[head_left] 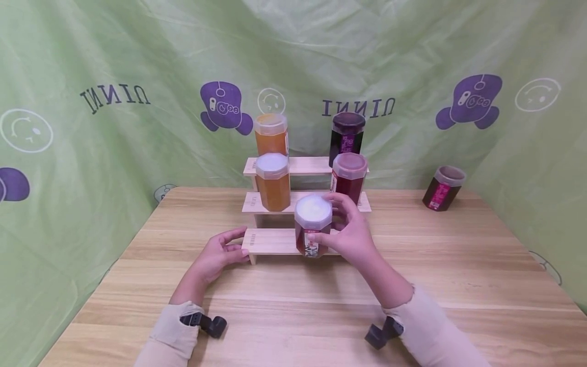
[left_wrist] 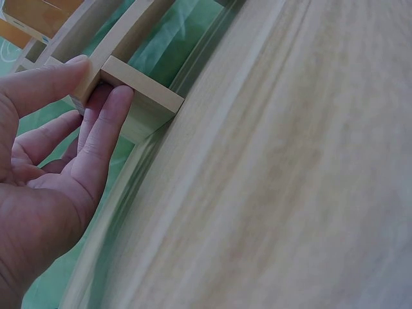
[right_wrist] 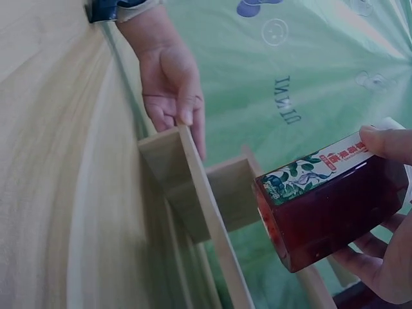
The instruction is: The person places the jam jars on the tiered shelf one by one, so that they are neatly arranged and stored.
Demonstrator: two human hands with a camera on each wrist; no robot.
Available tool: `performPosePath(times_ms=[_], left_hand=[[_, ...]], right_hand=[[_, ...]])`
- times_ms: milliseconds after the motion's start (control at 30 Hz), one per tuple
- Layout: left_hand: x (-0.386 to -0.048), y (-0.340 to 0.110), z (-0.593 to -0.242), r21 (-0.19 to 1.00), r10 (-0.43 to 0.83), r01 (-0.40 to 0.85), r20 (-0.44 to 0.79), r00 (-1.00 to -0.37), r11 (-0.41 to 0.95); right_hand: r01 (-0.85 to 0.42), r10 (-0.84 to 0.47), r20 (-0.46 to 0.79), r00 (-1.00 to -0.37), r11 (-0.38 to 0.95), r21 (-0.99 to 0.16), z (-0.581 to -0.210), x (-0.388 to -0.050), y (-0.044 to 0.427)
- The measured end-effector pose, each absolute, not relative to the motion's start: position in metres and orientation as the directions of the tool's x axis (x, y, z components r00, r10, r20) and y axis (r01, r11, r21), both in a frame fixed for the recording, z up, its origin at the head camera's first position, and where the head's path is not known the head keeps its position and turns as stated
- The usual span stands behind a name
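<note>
My right hand (head_left: 350,229) holds a dark red jar (right_wrist: 335,206) with a white lid, thumb on one side and fingers on the other. In the right wrist view the jar's base is apart from the lowest step of the wooden tiered rack (head_left: 270,239). At the rack's left end, my left hand (head_left: 222,257) pinches the lowest step, thumb on top and fingers beneath. Two amber jars (head_left: 273,188) stand at the left of the upper two steps. Opposite them at the right are a red jar (head_left: 350,176) and a dark purple jar (head_left: 347,140).
A dark jar with a pink label (head_left: 442,189) stands on the wooden table (head_left: 458,265) at the far right. Behind and at both sides hangs a green printed curtain (head_left: 293,51).
</note>
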State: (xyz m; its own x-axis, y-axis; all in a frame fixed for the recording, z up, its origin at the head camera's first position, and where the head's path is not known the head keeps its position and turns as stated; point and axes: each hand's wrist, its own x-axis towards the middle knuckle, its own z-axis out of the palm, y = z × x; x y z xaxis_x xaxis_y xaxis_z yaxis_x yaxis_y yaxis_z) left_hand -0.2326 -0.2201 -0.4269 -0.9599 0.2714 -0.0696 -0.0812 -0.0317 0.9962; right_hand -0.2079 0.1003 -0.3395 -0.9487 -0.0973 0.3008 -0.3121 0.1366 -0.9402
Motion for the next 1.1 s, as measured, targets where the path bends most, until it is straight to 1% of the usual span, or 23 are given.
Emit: performPosePath(times_ms=[367,733,900,1100], left_hand=[[-0.232,-0.221,-0.426,0.996,0.277,-0.083,-0.07,-0.958,-0.035],[-0.233,-0.221,-0.428,0.997,0.271,-0.075,-0.064,-0.961,-0.03],[-0.233,-0.22,-0.428,0.997,0.275,-0.079,-0.07,-0.959,-0.023],[-0.233,-0.22,-0.428,0.997,0.265,-0.075,-0.066,-0.962,-0.022]], right_hand=[[-0.308,-0.16,0.289,-0.944,0.104,-0.946,-0.352,-0.214,0.078],[-0.28,-0.182,0.261,-0.948,0.085,-0.956,-0.362,-0.224,0.054],[-0.26,-0.165,0.245,-0.955,0.075,-0.963,-0.366,-0.227,0.048],[-0.305,-0.188,0.285,-0.94,0.091,-0.948,-0.368,-0.233,0.043]])
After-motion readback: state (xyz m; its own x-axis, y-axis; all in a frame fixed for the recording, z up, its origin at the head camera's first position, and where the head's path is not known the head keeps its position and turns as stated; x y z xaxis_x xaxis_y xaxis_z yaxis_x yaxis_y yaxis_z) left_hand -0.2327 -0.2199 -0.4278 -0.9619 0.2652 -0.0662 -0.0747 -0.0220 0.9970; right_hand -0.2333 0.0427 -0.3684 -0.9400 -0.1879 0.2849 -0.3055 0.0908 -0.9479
